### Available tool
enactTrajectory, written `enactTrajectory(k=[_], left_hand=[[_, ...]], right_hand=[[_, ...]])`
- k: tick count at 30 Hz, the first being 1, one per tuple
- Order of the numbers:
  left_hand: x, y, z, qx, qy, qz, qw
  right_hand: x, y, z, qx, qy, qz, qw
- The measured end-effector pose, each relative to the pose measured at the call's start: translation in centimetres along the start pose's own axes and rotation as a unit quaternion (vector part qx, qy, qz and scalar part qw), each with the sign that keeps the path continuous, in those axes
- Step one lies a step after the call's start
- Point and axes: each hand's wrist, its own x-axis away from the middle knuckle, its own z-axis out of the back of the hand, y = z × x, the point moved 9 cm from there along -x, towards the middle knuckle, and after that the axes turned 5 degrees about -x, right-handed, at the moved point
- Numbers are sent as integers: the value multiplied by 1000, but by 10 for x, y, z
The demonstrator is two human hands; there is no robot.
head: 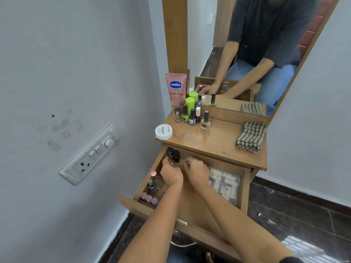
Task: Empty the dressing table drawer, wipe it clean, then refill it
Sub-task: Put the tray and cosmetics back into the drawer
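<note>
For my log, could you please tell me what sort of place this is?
Probably a bedroom corner: a dressing table with a mirror, nail polish bottles and a lotion tube on top.

Head camera looks steeply down, close over the open drawer (245, 188).

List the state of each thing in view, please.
drawer, pulled open, not yet empty
left hand, in drawer, fingers curled by dark bottles, grip unclear
right hand, in drawer, fingers curled, grip unclear
dark bottles, upright, drawer's back left corner
clear box, flat, drawer's right side
Vaseline tube, upright on tabletop
white jar, lidded, tabletop's left edge
cloth, folded, tabletop's right side
</note>
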Motion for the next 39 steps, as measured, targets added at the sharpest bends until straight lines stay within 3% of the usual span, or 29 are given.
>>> enactTrajectory(k=[5,14,19,25,31,35,39], left_hand=[[15,20,15,39,-3,-28,999],[18,90,43,48,15,-180,982],[5,130,46,-1,13,-267,963],[-22,169,35,-136,16,-353,926],[-59,182,9,-217,-23,-374,901],[-69,182,2,-258,-21,-383,886],[-77,180,-1,-253,-8,-372,893]], right_hand=[[18,-13,36,-23,51,41,998],[-1,-43,105,-55,123,91,987],[-30,-55,132,-39,152,118,981],[-72,-85,155,71,201,181,960],[-111,-115,139,161,162,282,932],[-126,-117,119,215,135,282,925],[-130,-115,111,229,129,264,928]])
